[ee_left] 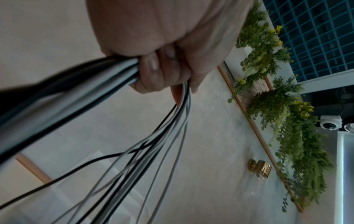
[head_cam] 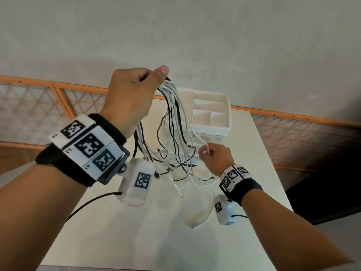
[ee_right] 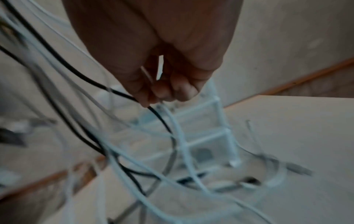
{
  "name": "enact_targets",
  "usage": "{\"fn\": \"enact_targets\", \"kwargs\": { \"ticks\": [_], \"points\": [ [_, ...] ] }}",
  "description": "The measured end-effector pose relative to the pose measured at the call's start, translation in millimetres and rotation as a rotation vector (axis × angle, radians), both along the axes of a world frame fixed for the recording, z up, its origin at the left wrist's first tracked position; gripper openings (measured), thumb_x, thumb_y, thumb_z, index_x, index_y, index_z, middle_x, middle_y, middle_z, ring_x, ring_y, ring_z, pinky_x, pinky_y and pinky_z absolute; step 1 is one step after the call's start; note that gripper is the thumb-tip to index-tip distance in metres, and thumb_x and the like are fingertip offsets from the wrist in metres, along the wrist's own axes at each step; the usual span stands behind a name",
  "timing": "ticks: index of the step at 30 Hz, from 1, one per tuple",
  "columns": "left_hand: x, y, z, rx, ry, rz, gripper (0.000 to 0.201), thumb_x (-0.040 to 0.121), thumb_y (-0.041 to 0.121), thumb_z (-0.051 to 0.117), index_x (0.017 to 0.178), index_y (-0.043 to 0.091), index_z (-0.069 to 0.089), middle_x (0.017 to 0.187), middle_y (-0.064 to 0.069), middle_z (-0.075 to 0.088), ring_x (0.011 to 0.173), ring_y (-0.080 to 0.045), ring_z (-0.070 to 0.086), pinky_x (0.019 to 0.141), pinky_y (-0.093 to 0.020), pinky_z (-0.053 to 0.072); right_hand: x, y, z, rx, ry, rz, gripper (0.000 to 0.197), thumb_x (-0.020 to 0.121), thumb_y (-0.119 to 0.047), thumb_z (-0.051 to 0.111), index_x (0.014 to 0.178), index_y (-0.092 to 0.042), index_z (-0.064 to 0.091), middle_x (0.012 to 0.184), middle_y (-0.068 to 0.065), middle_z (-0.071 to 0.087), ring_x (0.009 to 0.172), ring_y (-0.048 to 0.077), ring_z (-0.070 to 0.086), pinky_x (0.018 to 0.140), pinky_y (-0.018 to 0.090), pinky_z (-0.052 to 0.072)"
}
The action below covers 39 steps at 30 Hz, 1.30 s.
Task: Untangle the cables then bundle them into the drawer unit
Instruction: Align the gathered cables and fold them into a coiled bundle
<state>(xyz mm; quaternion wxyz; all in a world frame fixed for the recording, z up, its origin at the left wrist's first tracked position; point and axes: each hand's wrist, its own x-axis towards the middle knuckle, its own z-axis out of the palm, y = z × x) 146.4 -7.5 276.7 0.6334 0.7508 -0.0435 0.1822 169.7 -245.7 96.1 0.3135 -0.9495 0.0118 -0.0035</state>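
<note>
I'm holding the cables (head_cam: pixel 172 114) bunched in my left hand (head_cam: pixel 130 98), fist closed around the folded tops, lifted above the table (head_cam: pixel 121 231) so black and white strands are hanging in front of the drawer unit (head_cam: pixel 211 116), and my right hand (head_cam: pixel 214 159) is pinching one white strand low in the mess to tease it free. Judging progress: untangling is underway but early, strands are crossing near the bottom, nothing is bundled or stowed. I can't tell whether any drawer is open — cables are covering the front, and the right wrist view is blurring out.
</note>
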Motion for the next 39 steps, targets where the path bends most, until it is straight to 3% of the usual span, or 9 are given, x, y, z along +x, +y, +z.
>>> {"fn": "enact_targets", "kwargs": {
  "ticks": [3, 5, 8, 11, 14, 19, 25, 32, 39],
  "points": [
    [1, 12, 10, -0.029, -0.025, 0.035, 0.061, 0.092, 0.039, 0.066, 0.061, 0.005, 0.027, 0.057, -0.02, 0.023, 0.044, -0.022, 0.016, 0.044, -0.023, 0.028, -7, -33, -31, -0.09, 0.243, -0.185, 0.018, 0.091, -0.026, 0.058, 0.083, -0.023, 0.073, 0.087, 0.004, 0.075, 0.089, 0.026, 0.071, 0.09, 0.031, 0.053],
    [3, 17, 13, -0.026, -0.039, 0.048, 0.062, 0.093, 0.039, 0.066, 0.064, -0.007, 0.035, 0.06, -0.032, 0.027, 0.046, -0.023, 0.016, 0.042, -0.024, 0.023, -13, -48, -34, -0.142, 0.286, -0.246, 0.015, 0.09, -0.026, 0.059, 0.085, -0.022, 0.073, 0.097, 0.007, 0.076, 0.097, 0.031, 0.07, 0.094, 0.03, 0.051],
    [4, 11, 9, -0.014, -0.019, 0.006, 0.057, 0.093, 0.038, 0.066, 0.059, 0.004, 0.036, 0.058, -0.026, 0.023, 0.045, -0.022, 0.014, 0.041, -0.021, 0.023, -16, -43, -15, -0.009, 0.149, -0.182, 0.029, 0.084, -0.03, 0.072, 0.112, -0.031, 0.07, 0.111, -0.003, 0.071, 0.101, 0.022, 0.066, 0.09, 0.024, 0.046],
    [4, -6, 1, 0.009, -0.006, -0.031, 0.061, 0.092, 0.038, 0.066, 0.061, 0.009, 0.023, 0.059, -0.022, 0.02, 0.047, -0.022, 0.015, 0.042, -0.019, 0.024, -6, -4, 18, 0.246, -0.016, 0.017, 0.054, 0.081, -0.035, 0.077, 0.132, -0.037, 0.059, 0.118, -0.017, 0.064, 0.073, 0.009, 0.058, 0.082, 0.026, 0.053],
    [4, -14, 0, 0.022, -0.004, -0.057, 0.061, 0.092, 0.039, 0.066, 0.062, 0.01, 0.021, 0.06, -0.019, 0.018, 0.051, -0.023, 0.015, 0.04, -0.019, 0.025, 4, 31, 38, 0.299, -0.178, 0.092, 0.021, 0.089, -0.026, 0.07, 0.109, -0.025, 0.073, 0.089, -0.01, 0.071, 0.056, 0.006, 0.05, 0.062, 0.017, 0.049],
    [1, -2, 10, -0.01, -0.023, -0.006, 0.061, 0.092, 0.038, 0.066, 0.062, 0.0, 0.028, 0.061, -0.027, 0.022, 0.055, -0.031, 0.013, 0.044, -0.018, 0.032, 9, 4, 7, -0.12, 0.013, -0.089, 0.035, 0.098, -0.031, 0.052, 0.064, -0.024, 0.057, 0.064, -0.003, 0.059, 0.068, 0.019, 0.059, 0.063, 0.022, 0.04],
    [6, 15, 6, 0.042, -0.02, 0.032, 0.061, 0.092, 0.039, 0.066, 0.061, 0.002, 0.029, 0.06, -0.017, 0.021, 0.048, -0.024, 0.015, 0.044, -0.023, 0.025, -14, -65, -45, -0.465, 0.387, -0.212, 0.037, 0.101, -0.04, 0.047, 0.115, -0.014, 0.07, 0.121, 0.01, 0.068, 0.114, 0.029, 0.063, 0.087, 0.028, 0.047],
    [14, 11, -35, 0.349, 0.106, 0.055, 0.056, 0.093, 0.044, 0.062, 0.058, 0.003, 0.047, 0.043, 0.007, 0.025, 0.042, -0.014, 0.024, 0.051, -0.029, 0.023, -2, -98, -9, -0.077, -0.149, -0.579, 0.026, 0.1, -0.03, 0.052, 0.089, -0.015, 0.071, 0.092, 0.024, 0.068, 0.089, 0.04, 0.061, 0.07, 0.031, 0.034],
    [20, 19, -24, 0.359, 0.058, 0.194, 0.057, 0.093, 0.045, 0.06, 0.056, 0.008, 0.039, 0.055, -0.01, 0.031, 0.05, -0.021, 0.028, 0.054, -0.03, 0.025, -3, -118, -8, -0.055, -0.341, -0.655, 0.024, 0.096, -0.019, 0.058, 0.11, -0.016, 0.077, 0.106, 0.024, 0.066, 0.093, 0.039, 0.063, 0.078, 0.029, 0.042]
  ]
}}
